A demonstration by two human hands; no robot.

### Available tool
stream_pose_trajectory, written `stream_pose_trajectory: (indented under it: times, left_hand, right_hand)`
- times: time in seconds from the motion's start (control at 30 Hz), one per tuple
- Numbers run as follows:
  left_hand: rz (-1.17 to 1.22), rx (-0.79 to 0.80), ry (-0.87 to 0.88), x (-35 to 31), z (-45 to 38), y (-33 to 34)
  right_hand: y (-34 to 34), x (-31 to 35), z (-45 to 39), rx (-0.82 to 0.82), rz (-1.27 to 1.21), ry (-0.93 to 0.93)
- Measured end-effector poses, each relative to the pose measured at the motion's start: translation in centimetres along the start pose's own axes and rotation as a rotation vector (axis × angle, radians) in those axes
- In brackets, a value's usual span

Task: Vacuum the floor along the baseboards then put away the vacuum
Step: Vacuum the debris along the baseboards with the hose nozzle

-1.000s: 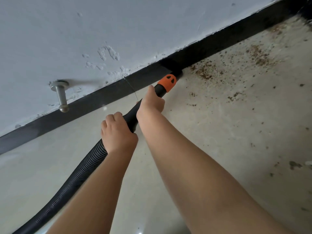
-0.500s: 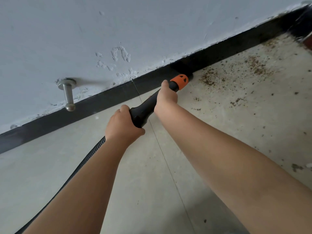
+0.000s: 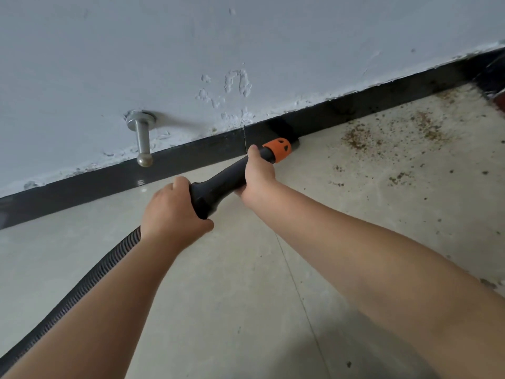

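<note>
light: soft, even | shadow: faint, bottom right | edges: bowed, perhaps slightly blurred

The nozzle (image 3: 285, 132) has seemingly slid right along the baseboard (image 3: 191, 157)

My black ribbed hose (image 3: 90, 272) ends in an orange collar (image 3: 278, 149), against a black baseboard (image 3: 191, 157), brown-speckled beige floor (image 3: 382, 165)

Pale wall meeting a tiled floor

A pale blue-grey painted plaster wall (image 3: 273, 36), chipped and flaking low down, carries a brushed-metal door stopper (image 3: 142, 138) with a rounded tip. A dark grey baseboard strip (image 3: 191, 157) runs along its foot. Below lies a glossy beige tiled floor (image 3: 246, 296) with thin grout lines, and brown crumbly dirt specks (image 3: 382, 132) are scattered at the right near the baseboard. The light is soft and even.
</note>
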State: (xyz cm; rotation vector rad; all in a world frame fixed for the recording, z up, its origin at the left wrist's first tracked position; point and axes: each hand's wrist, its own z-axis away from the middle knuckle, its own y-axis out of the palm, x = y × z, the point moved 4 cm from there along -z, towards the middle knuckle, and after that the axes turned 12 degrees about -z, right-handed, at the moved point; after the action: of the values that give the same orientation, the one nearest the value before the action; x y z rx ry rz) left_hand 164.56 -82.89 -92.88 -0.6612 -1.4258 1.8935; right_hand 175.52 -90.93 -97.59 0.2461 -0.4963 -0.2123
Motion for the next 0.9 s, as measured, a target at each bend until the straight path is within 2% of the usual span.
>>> stream_pose_trajectory:
  times: [0.2,0.3,0.4,0.5,0.57,0.7,0.9]
  left_hand:
    - [0.012,0.036,0.058,-2.6,-0.4,2.0]
    - [0.02,0.02,0.107,-4.3,-0.5,1.9]
    - [0.012,-0.098,0.182,-4.3,0.0,1.3]
    - [-0.045,-0.289,0.226,-1.3,1.8,1.1]
    - [-0.087,-0.395,0.159,1.8,3.2,1.4]
    - [-0.149,-0.471,-0.054,8.7,6.6,1.8]
    - [-0.183,-0.469,-0.242,14.0,9.9,2.2]
  right_hand:
    - [-2.1,1.2,-1.9,-0.067,0.027,-0.067]
    - [-3.0,2.5,-1.8,-0.077,-0.05,-0.063]
    - [-3.1,2.5,-0.9,-0.031,-0.164,-0.045]
    - [-1.9,0.5,0.7,0.062,-0.208,0.0]
    - [-0.4,-2.0,1.8,0.119,-0.174,0.049]
    - [3.1,-8.9,4.7,0.174,-0.023,0.161]
    - [6.2,-15.6,7.6,0.263,0.118,0.259]
